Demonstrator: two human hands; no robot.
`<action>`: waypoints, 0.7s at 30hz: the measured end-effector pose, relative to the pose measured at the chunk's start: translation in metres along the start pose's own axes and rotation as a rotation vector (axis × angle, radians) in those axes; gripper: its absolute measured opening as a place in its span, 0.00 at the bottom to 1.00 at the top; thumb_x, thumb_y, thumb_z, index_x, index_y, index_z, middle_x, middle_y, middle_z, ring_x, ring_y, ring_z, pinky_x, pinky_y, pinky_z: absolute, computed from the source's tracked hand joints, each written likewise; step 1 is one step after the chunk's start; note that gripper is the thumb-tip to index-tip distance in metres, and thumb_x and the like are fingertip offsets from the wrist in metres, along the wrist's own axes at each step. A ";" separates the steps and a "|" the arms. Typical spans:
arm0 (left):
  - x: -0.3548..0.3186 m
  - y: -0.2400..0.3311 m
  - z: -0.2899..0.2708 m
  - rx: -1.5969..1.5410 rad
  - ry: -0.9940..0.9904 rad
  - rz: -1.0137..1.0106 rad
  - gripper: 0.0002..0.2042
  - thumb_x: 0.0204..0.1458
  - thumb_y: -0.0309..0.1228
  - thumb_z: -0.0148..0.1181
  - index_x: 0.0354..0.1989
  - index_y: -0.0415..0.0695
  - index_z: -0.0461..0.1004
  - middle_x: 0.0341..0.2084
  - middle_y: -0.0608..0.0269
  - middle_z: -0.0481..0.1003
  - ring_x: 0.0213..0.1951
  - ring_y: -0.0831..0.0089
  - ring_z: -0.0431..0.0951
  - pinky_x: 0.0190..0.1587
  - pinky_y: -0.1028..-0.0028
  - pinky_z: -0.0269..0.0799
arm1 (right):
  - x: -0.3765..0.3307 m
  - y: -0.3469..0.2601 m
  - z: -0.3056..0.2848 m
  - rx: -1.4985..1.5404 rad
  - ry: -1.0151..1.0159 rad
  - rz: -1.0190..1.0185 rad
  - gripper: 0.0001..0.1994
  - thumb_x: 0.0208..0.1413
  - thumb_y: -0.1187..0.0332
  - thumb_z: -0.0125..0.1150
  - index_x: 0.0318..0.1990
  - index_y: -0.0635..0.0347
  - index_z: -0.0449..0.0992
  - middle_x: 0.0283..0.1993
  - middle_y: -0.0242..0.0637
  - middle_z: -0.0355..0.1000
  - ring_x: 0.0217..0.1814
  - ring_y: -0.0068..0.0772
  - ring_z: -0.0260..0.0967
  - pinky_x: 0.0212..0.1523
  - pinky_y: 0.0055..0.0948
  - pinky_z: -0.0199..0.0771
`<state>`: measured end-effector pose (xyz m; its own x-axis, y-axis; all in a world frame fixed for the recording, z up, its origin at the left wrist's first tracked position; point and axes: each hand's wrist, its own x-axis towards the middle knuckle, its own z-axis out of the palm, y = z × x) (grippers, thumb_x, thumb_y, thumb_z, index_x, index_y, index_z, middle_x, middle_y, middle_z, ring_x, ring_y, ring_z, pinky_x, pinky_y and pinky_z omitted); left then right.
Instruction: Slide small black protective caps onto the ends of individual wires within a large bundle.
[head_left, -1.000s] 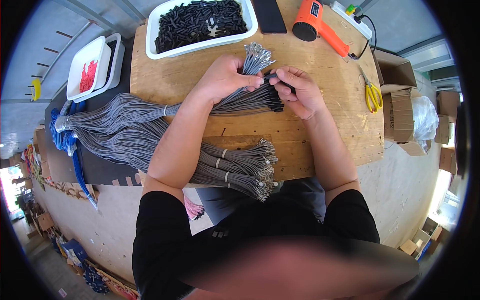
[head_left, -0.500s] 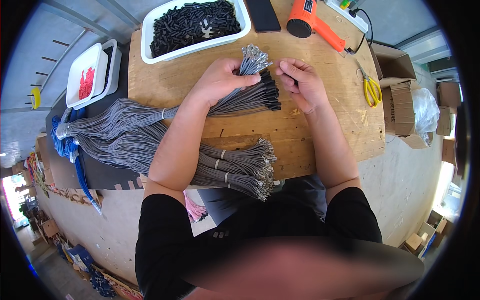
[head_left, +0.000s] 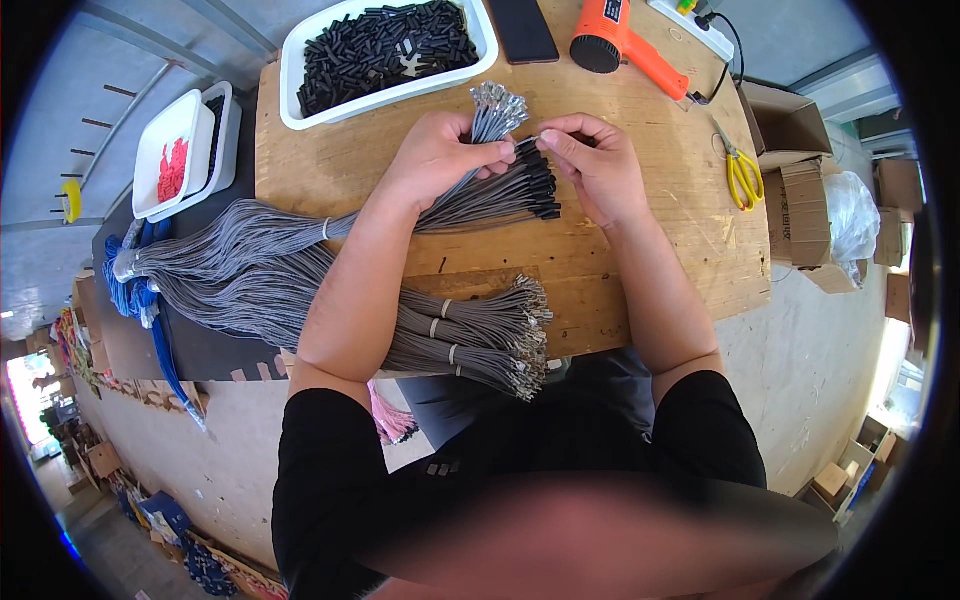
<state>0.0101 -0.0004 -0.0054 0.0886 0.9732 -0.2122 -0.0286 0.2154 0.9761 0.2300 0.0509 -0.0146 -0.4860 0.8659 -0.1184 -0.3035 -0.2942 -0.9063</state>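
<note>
My left hand (head_left: 447, 160) is closed round a bundle of grey wires (head_left: 489, 124), whose bare metal terminals fan out above the thumb. Close to it on the right, my right hand (head_left: 592, 165) pinches the tip of a single wire (head_left: 531, 141) between thumb and forefinger; its other fingers are curled, and what lies in the palm is hidden. Under both hands, more wires from the same hank end in black sleeves (head_left: 541, 185) on the wooden table. Nearer my body rest tied grey wire bundles (head_left: 440, 330) with uncovered metal ends.
A white tub of black sleeves (head_left: 490, 62) stands at the back, beside a dark phone-like slab (head_left: 524, 30). An orange heat gun (head_left: 640, 55) and yellow-handled scissors (head_left: 743, 180) lie to the right. White trays (head_left: 200, 140), one with red pieces, sit at left. Cardboard boxes (head_left: 800, 215) flank the table.
My right hand has moved left and slightly up to meet a wire tip beside the left thumb. The left hand and its bundle have shifted slightly left.
</note>
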 end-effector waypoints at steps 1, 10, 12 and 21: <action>0.001 -0.001 0.000 -0.001 -0.002 0.008 0.13 0.54 0.31 0.69 0.39 0.32 0.80 0.30 0.57 0.82 0.32 0.74 0.81 0.37 0.75 0.76 | -0.002 -0.001 0.001 -0.019 0.008 0.002 0.08 0.59 0.74 0.67 0.44 0.65 0.80 0.33 0.30 0.77 0.26 0.12 0.60 0.25 0.14 0.57; 0.002 -0.005 -0.001 0.052 -0.009 0.066 0.14 0.52 0.32 0.71 0.39 0.32 0.81 0.30 0.57 0.82 0.32 0.76 0.81 0.39 0.75 0.76 | -0.001 0.001 0.000 -0.007 -0.026 0.021 0.08 0.59 0.76 0.66 0.45 0.66 0.80 0.33 0.31 0.78 0.25 0.12 0.60 0.25 0.15 0.56; 0.002 -0.005 0.000 0.032 0.002 0.081 0.14 0.51 0.32 0.72 0.39 0.32 0.81 0.29 0.58 0.82 0.32 0.76 0.80 0.39 0.75 0.76 | -0.001 0.001 0.000 -0.015 -0.037 0.014 0.08 0.58 0.76 0.66 0.45 0.67 0.80 0.33 0.31 0.78 0.25 0.12 0.60 0.25 0.15 0.55; 0.003 -0.007 -0.001 0.169 0.046 0.089 0.13 0.51 0.34 0.71 0.35 0.33 0.82 0.27 0.62 0.82 0.30 0.80 0.78 0.37 0.77 0.73 | 0.010 -0.002 -0.022 0.423 -0.096 0.173 0.12 0.66 0.68 0.58 0.49 0.70 0.75 0.38 0.38 0.75 0.28 0.18 0.61 0.25 0.17 0.59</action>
<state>0.0093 0.0011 -0.0127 0.0472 0.9913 -0.1229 0.1336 0.1157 0.9843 0.2441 0.0691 -0.0232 -0.6263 0.7542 -0.1974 -0.5090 -0.5873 -0.6292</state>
